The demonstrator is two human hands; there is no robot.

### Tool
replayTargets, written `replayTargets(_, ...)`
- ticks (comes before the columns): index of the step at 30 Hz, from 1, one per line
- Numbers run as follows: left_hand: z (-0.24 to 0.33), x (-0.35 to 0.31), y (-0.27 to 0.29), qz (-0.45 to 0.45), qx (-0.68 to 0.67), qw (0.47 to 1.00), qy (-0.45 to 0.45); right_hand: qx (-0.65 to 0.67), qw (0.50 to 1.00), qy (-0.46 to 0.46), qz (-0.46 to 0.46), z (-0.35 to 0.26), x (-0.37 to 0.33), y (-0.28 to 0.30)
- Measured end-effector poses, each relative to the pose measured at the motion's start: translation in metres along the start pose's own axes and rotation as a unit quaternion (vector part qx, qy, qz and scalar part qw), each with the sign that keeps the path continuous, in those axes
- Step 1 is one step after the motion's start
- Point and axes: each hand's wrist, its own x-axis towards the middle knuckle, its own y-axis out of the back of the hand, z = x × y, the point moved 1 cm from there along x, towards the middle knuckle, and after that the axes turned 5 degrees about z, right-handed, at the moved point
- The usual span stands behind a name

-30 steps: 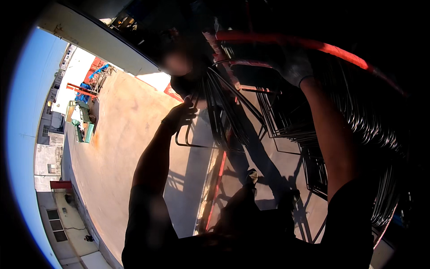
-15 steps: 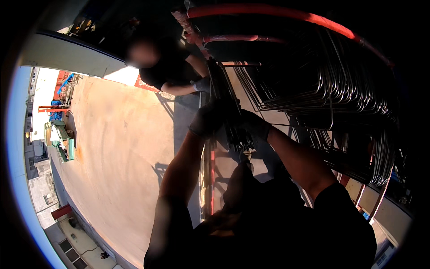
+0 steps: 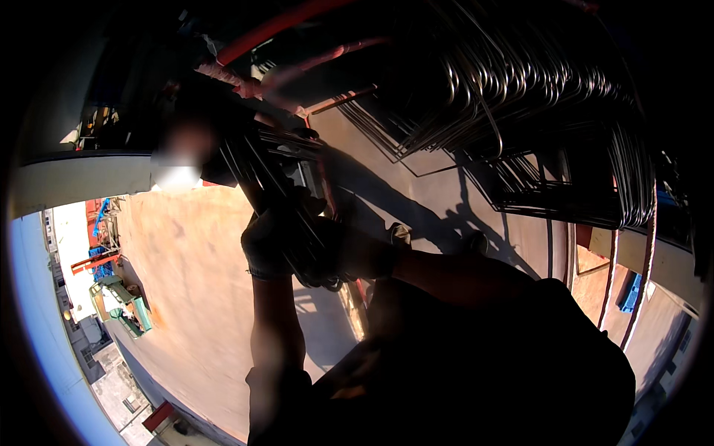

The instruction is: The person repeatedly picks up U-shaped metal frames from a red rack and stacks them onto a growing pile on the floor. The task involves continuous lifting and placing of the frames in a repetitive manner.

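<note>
In deep shadow, a bundle of dark bent steel rods [image 3: 262, 175] slants from the upper left down toward my body. My gloved left hand [image 3: 269, 239] is wrapped round it from the left side. Near the bundle's lower end, my gloved right hand [image 3: 357, 249] grips it from the right, its fingers mostly lost in the dark. The far end of the rods lies close to a co-worker in dark clothes, whose hands I cannot make out clearly.
Many bent steel rod frames [image 3: 520, 82] hang in a row at the right. A red bar [image 3: 282, 28] and a wrapped post [image 3: 230, 78] stand at the upper left. Sunlit concrete [image 3: 193, 297] stretches left, with a green cart-like thing [image 3: 123, 305] beyond.
My hands and the rod bundle have swung left, away from the hanging frames. My view has turned too, and the right forearm now reaches across my body.
</note>
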Motion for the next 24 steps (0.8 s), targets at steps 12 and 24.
replayTargets(12,-0.128,-0.094,-0.132,0.141,0.07,0.977,-0.147,0.084,0.993,-0.024,-0.083,-0.083,-0.159,0.038)
replayTargets(24,-0.34,-0.109,-0.189,0.152,0.052,0.986,0.037,-0.03,0.954,-0.295,-0.046,-0.134,-0.376,0.151)
